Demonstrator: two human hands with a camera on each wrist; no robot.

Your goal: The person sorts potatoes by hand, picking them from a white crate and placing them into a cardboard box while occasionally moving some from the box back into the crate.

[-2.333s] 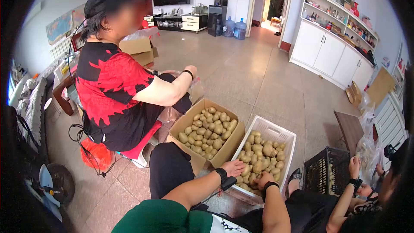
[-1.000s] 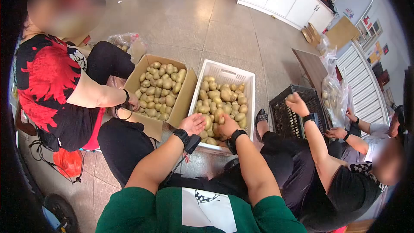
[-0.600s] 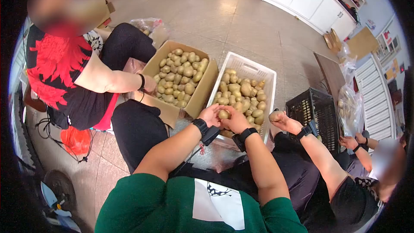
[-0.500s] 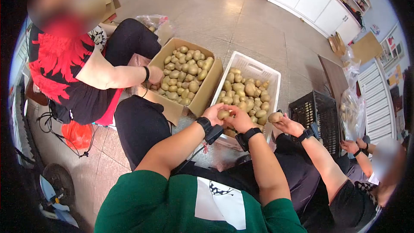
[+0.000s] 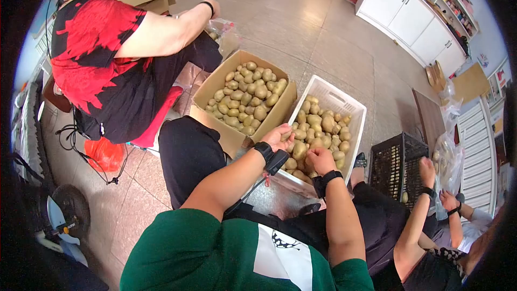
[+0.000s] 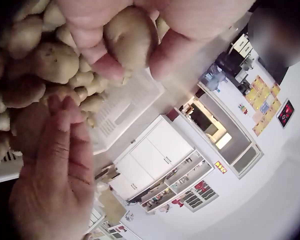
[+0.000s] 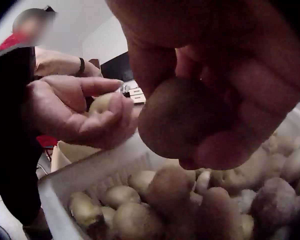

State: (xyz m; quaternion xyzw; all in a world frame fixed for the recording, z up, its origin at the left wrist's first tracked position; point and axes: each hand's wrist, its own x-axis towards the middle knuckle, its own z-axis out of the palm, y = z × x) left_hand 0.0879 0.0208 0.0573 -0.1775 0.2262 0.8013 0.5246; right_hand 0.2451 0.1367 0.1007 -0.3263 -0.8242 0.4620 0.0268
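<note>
A potato (image 6: 130,37) sits in my left hand (image 5: 278,137), the fingers and thumb curled round it, near the left corner of the white plastic crate (image 5: 362,116). My right hand (image 5: 321,160) hangs low over the crate's near end. Its fingers and thumb grip another potato (image 7: 182,117), best seen in the right wrist view. Under both hands lie the crate's many light brown potatoes (image 5: 328,124), some of them lumpy. To the left, against the crate, stands a cardboard box (image 5: 291,97) full of potatoes (image 5: 250,94).
A person in a red and black shirt (image 5: 97,48) sits at the left. Another person's hand (image 5: 427,172) is by a black slatted crate (image 5: 388,167) at the right. Beside that crate is a clear plastic bag (image 5: 447,156). An orange bag (image 5: 105,153) lies on the floor.
My hands, together round one potato half a second ago, have moved apart; the right one dropped towards the crate. The person at the left lifted an arm away from the cardboard box.
</note>
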